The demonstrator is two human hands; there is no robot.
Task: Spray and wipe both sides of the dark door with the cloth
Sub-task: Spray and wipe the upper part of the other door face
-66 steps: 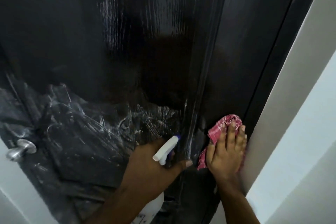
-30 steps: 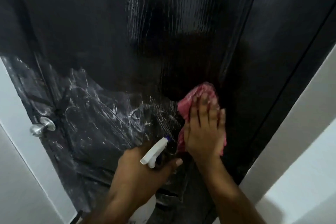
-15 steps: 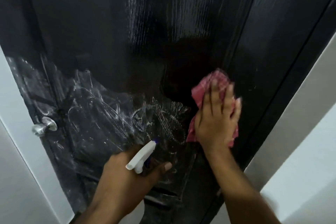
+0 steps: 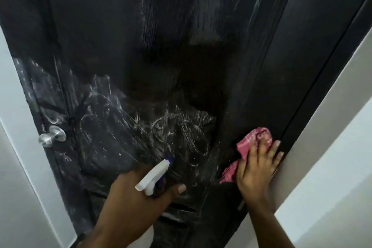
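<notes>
Head view is filled by the tall glossy black wood-grained door (image 4: 181, 46). This face looks only partly wiped, since chalky white swirled smears (image 4: 177, 127) dull its sheen left of the right fingertips and just above the left knuckles. Matte white wall (image 4: 322, 157) runs beside the right little finger.

The right hand (image 4: 255, 169) lies flat with its fingers straight and spread. It presses the crumpled red-and-white checked cloth (image 4: 253, 139) onto the door's right-hand stile, and the cloth bunches beyond the fingertips. The left hand (image 4: 136, 193) curls round the neck of the white plastic spray bottle with blue nozzle tip (image 4: 153, 175), which is aimed at the smears. A round polished metal knob (image 4: 52, 137) sits far left of both hands.

Wiping well probably means even flat-palm pressure and overlapping strokes along the vertical grain. The moulded groove left of the fingers will need working into, and refolding the soft cloth to a dry face should lift the residue rather than streak it.
</notes>
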